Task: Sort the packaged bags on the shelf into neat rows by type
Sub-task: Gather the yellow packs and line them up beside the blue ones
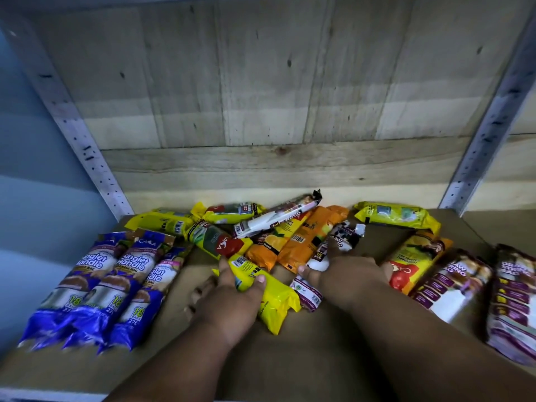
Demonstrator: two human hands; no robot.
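Note:
Packaged bags lie on a brown shelf board [313,343]. Three blue Singlet Handle packs [95,288] form a row at the left. Two purple-and-white drawstring packs [513,303] lie side by side at the right. A mixed heap of yellow packs [174,221] and orange packs [304,242] fills the middle back. My left hand [229,300] grips a long yellow pack [272,297] between thumb and fingers. My right hand [348,277] holds a purple-and-white drawstring pack [342,242] that lies slanted under it.
A wooden plank wall [275,97] closes the back. Perforated metal uprights stand at the left [87,158] and right [487,129]. Another yellow pack [394,214] lies at the back right, and a yellow-orange pack [414,259] beside the drawstring row.

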